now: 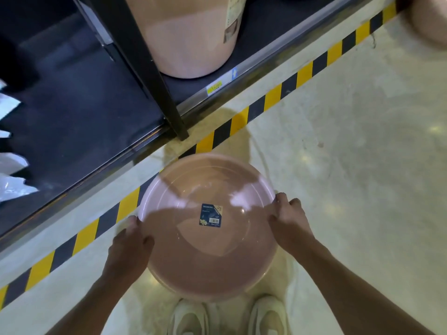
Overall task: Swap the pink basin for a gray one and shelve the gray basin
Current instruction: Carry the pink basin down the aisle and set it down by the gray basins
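Note:
I hold a round pink basin (210, 252) in front of me above the floor, its inside facing up with a dark blue label at the bottom. My left hand (131, 243) grips the rim on the left side. My right hand (289, 218) grips the rim on the right side. Fingers of both hands curl over the edge. No gray basin is in view.
A dark low shelf (79, 122) with a black upright post (154, 76) runs along the left and top. A large pink bucket (191, 37) stands on it. Yellow-black tape (273, 100) marks the pale floor. My white shoes (227, 315) show below. Another pink item (428, 18) sits top right.

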